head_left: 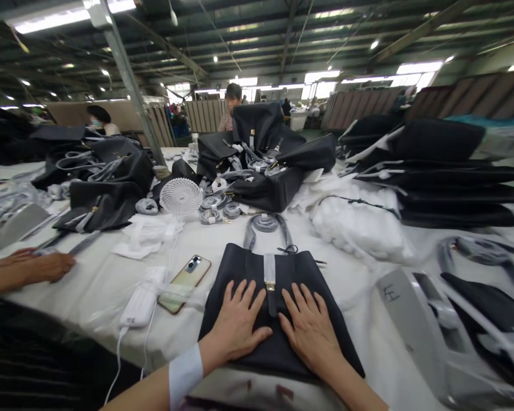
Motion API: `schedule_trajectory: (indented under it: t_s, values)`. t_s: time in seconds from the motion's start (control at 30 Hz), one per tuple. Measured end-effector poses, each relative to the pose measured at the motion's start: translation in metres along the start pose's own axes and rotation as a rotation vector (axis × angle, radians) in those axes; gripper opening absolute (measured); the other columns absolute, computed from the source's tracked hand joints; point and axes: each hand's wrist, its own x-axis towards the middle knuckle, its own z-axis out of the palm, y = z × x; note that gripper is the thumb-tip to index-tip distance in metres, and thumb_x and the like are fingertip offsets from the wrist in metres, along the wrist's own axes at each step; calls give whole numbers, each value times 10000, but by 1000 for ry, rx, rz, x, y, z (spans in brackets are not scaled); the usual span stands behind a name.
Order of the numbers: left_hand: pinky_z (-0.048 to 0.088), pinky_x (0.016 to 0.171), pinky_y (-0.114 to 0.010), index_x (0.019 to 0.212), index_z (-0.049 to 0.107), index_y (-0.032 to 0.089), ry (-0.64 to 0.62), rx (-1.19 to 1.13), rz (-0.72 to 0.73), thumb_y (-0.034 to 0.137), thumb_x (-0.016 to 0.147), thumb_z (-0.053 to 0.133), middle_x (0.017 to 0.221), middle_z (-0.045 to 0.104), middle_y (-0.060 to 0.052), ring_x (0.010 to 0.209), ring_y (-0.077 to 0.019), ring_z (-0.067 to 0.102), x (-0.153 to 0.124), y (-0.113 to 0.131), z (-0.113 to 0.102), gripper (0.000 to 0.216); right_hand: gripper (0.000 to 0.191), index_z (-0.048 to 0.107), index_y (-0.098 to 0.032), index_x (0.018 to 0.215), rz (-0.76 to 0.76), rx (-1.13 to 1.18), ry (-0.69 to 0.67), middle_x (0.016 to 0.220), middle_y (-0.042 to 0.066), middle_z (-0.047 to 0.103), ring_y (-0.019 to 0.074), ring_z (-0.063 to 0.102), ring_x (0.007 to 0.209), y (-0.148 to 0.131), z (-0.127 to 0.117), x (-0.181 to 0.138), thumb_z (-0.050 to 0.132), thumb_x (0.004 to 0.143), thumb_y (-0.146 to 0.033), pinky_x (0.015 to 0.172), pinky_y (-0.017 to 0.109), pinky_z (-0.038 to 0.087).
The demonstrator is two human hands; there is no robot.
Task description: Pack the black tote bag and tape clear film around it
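At the near edge of a long table spread with white sheeting (216,235), a black, smooth-faced, flat-lying handbag (278,349) lies directly beneath both of the person's hands. The left hand (242,319) rests palm down on the left half of its front, fingers stretched out and slightly parted, thumb pointing inward. The right hand (310,325) lies the same way on the right half; neither hand has hold of anything. Between them runs a narrow black closure tab (272,305), with a small gold-coloured metal clasp (269,285) at its upper end, just beyond the fingertips. Past the bag's top edge extend its handles, sleeved in greyish clear wrapping (249,237).

Left of the bag lies a smartphone in a pale yellow-green case (188,279), with a white rectangular power strip (141,302) beside it. Farther back stand a round white plastic fan (180,197) and a heap of black bags (261,185). A grey tape-dispenser-like device (396,308) sits to the right. At far left, a co-worker's hand (55,266) is near a grey wrapped strap (84,242).
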Motion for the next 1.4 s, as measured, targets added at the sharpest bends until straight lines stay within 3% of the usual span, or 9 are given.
schedule_trajectory:
  t_s: [0.1, 0.17, 0.3, 0.9, 1.07, 1.17, 1.23, 1.4]
  values:
    - [229, 1107, -619, 1510, 160, 261, 48, -43, -11, 544, 898, 476, 1570, 192, -156, 1400, -354, 270, 2, 14, 7, 745, 500, 537, -204, 1343, 32, 11, -59, 1425, 133, 491, 324, 390, 1330, -3, -6, -2, 444, 923, -458, 1091, 503, 214]
    - [233, 1080, -661, 1506, 144, 338, 37, -36, 40, 539, 882, 512, 1590, 135, -118, 1403, -398, 239, 3, 23, 12, 752, 507, 510, -209, 1367, 34, 7, -86, 1443, 129, 470, 314, 356, 1354, -4, -7, -4, 427, 932, -456, 1104, 497, 193]
    - [181, 1042, -737, 1480, 223, 395, -6, 25, 99, 606, 844, 530, 1576, 211, -92, 1378, -461, 239, 4, 32, 17, 737, 511, 486, -202, 1385, 34, 7, -93, 1469, 128, 436, 305, 320, 1378, -4, -6, -7, 415, 938, -439, 1114, 487, 178]
    - [216, 1074, -681, 1486, 228, 358, 13, -18, 88, 639, 865, 449, 1557, 263, -101, 1374, -422, 276, 2, 31, 18, 717, 480, 526, -186, 1346, 16, 5, -39, 1428, 128, 488, 300, 392, 1342, -6, -13, -8, 453, 924, -402, 1101, 490, 248]
    - [252, 1081, -654, 1485, 227, 375, 69, 7, 94, 600, 858, 498, 1564, 250, -84, 1379, -399, 291, -1, 32, 24, 719, 490, 511, -186, 1350, 25, 74, 13, 1458, 132, 448, 293, 389, 1352, -2, -12, -12, 521, 879, -321, 1090, 482, 333]
    - [285, 1064, -642, 1489, 203, 388, 122, 33, 118, 608, 855, 491, 1564, 249, -83, 1381, -394, 296, -1, 30, 35, 730, 470, 489, -139, 1353, 153, 163, 154, 1470, 153, 421, 261, 396, 1355, 12, -12, -11, 475, 898, -255, 1069, 426, 408]
    - [318, 1035, -622, 1489, 206, 390, 163, 73, 145, 615, 842, 503, 1550, 279, -92, 1357, -396, 340, 0, 27, 41, 746, 437, 499, -124, 1334, 278, 267, 246, 1403, 160, 500, 241, 474, 1297, 31, -12, -6, 421, 927, -262, 1038, 403, 454]
    - [345, 1002, -480, 1459, 334, 339, 410, 265, 277, 680, 787, 533, 1421, 493, -100, 1209, -335, 504, 8, 12, 57, 779, 472, 568, -133, 1263, 617, 679, 245, 1158, 144, 680, 246, 657, 1058, 110, -17, 19, 469, 866, -368, 896, 378, 545]
